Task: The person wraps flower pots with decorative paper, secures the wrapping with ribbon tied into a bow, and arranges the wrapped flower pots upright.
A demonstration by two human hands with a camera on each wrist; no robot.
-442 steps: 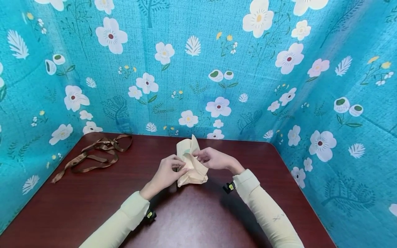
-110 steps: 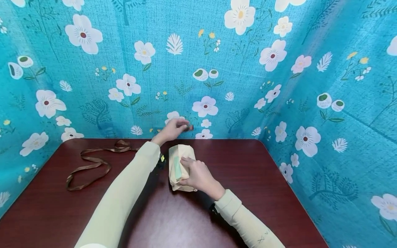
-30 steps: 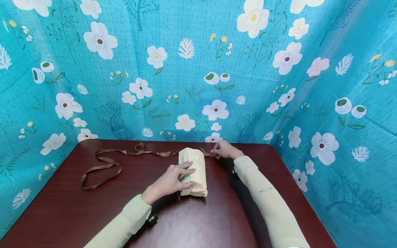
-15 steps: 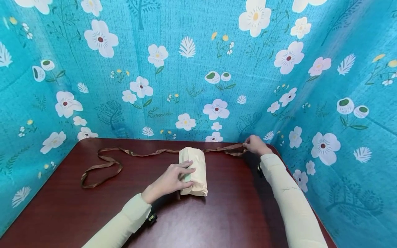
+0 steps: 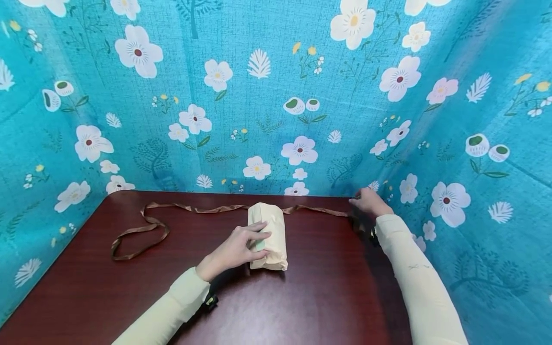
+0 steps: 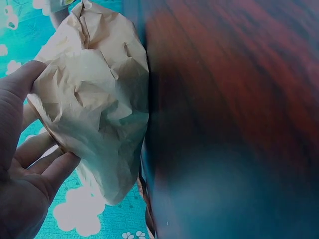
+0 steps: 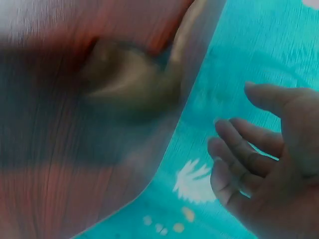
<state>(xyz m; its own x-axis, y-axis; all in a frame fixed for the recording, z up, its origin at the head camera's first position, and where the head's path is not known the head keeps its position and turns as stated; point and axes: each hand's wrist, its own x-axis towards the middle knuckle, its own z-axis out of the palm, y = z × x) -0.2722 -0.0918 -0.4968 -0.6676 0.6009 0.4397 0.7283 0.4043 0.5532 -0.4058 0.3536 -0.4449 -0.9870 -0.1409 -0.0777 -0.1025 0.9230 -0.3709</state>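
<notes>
A cream paper-wrapped package lies on the table, with a pale green strip on its top. My left hand rests on it, fingers spread across the top; in the left wrist view, thumb and fingertips touch the crumpled paper. A brown ribbon runs along the table's back, passes out of sight at the package, and comes out on the right. Near the back right corner, my right hand is beside the ribbon's end. The right wrist view shows its fingers loosely bent, holding nothing, apart from the blurred ribbon.
The dark red table has a rounded back right corner. A blue flowered curtain hangs close behind the table and along both sides. At the left, the ribbon lies in a loose bend.
The brown ribbon was drawn rightward past the package by my right hand, which has since let go of it. My left hand stays on the package. Earlier, both hands were folding the paper.
</notes>
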